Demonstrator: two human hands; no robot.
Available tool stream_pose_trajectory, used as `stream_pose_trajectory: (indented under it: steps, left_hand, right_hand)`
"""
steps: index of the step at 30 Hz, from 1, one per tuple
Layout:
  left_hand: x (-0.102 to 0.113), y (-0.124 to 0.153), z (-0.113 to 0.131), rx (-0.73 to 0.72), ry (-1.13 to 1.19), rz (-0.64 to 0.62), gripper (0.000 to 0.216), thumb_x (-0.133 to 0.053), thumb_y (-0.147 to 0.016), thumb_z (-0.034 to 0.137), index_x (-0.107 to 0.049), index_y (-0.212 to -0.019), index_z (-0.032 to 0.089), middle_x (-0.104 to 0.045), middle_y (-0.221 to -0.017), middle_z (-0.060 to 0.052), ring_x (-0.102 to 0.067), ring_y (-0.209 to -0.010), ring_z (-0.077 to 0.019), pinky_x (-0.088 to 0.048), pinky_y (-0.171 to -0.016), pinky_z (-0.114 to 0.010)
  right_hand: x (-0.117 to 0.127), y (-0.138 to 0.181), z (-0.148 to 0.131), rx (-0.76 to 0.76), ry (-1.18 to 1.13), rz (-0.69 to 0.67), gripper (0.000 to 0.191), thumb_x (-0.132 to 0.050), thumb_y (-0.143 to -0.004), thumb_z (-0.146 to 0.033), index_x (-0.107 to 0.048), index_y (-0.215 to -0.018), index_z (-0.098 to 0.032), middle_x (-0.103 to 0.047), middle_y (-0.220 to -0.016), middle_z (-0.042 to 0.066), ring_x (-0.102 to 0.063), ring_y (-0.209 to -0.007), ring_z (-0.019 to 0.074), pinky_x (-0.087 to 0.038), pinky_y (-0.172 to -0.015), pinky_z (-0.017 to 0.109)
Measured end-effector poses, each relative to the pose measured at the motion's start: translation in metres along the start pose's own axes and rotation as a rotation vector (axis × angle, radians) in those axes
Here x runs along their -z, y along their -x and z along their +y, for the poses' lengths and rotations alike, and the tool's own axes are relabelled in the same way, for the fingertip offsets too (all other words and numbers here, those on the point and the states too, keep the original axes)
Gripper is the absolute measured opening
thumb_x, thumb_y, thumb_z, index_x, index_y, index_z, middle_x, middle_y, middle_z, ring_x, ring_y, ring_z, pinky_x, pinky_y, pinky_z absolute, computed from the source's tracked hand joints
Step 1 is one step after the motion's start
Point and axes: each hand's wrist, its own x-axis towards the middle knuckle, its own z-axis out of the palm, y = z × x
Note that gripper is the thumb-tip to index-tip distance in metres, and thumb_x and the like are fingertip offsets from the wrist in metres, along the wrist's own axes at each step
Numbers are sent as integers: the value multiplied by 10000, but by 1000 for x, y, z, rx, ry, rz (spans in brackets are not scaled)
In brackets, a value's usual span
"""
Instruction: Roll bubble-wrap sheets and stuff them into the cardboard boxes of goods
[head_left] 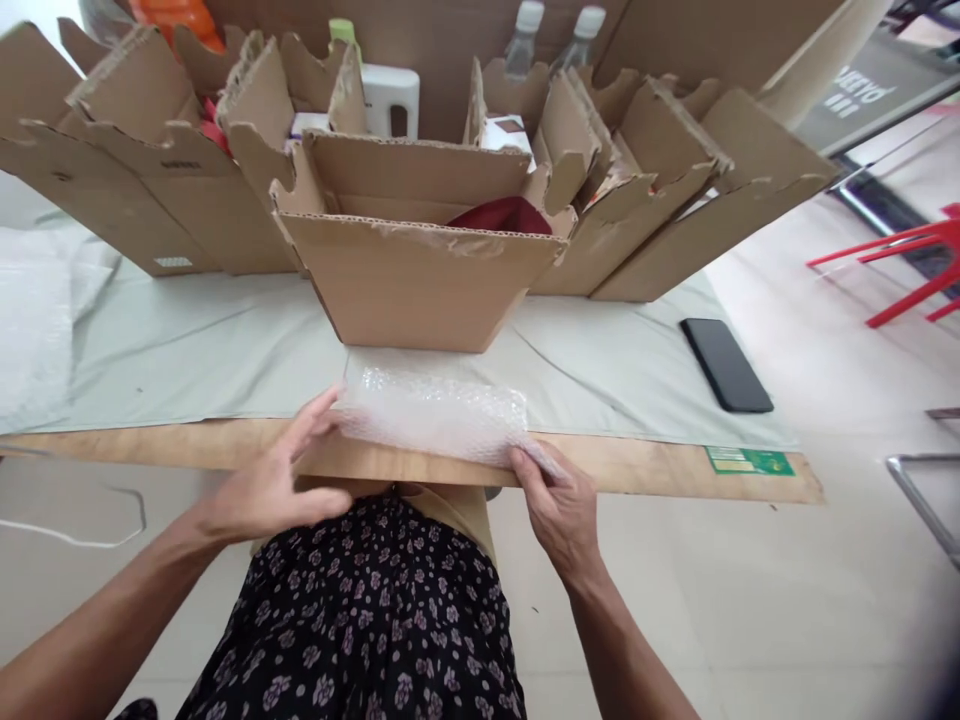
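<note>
A folded strip of clear bubble wrap [442, 412] lies across the front edge of the table. My right hand [559, 505] pinches its right end between thumb and fingers. At the left end, the fingertips of my left hand [281, 470] are beside or touching the wrap, with the thumb held well apart. Whether something is wrapped inside cannot be made out. Just behind the wrap stands an open cardboard box [420, 285] with a dark red item [506, 215] partly showing inside.
Open cardboard bins [180, 210] line the back on both sides. Two clear bottles [525, 40] with white caps rise behind. A black phone [726, 365] and a green card [750, 461] lie at right. More bubble wrap [34, 320] is at left. A red stool [915, 250] stands on the floor.
</note>
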Motion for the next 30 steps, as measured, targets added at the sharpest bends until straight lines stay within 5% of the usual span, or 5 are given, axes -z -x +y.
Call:
stream_pose_trajectory:
  steps: [6,12,16,21,30]
  left_hand:
    - [-46,-32,19,27,-344,287,711,-608,-893,379,-462,-1557,171,-722,-893,-20,-681,-811,-227,-553,-895,-396]
    - [-39,-32,10,-27,-730,453,638,-635,-886,419,-556,-1453,137,-713,-1079,-98,-666,-867,-251,-545,-897,-420]
    - [-41,-33,5,-54,-846,426,343,-638,-893,424,-732,-1057,139,-701,-1004,-139,-662,-922,-311,-541,-875,-449]
    - [-56,-40,5,-138,-782,418,122,-613,-865,279,-680,-820,188,-696,-911,-117,-645,-913,-314,-512,-842,-448]
    - [-70,-23,15,-175,-470,413,132,-547,-889,282,-541,-770,226,-597,-652,38,-550,-561,-132,-431,-555,-253]
  right_hand:
    - [-7,-7,12,4,241,104,453,-635,-948,-408,-650,-1335,-172,-750,-1187,139,-697,-1057,293,-564,-948,477]
    - [5,-24,32,33,587,162,584,-557,-968,-547,-586,-1401,-156,-556,-1504,226,-527,-1325,414,-427,-1059,612]
    - [-10,-33,35,3,554,76,497,-544,-966,-555,-671,-1251,-169,-608,-1449,206,-526,-1329,415,-401,-1067,604]
    - [-22,-30,35,46,243,101,248,-622,-913,-464,-672,-919,-221,-708,-1324,136,-586,-1270,360,-403,-1054,550]
    - [-6,-21,41,-2,-43,198,267,-659,-936,-471,-635,-899,-207,-677,-748,12,-615,-659,165,-520,-646,297]
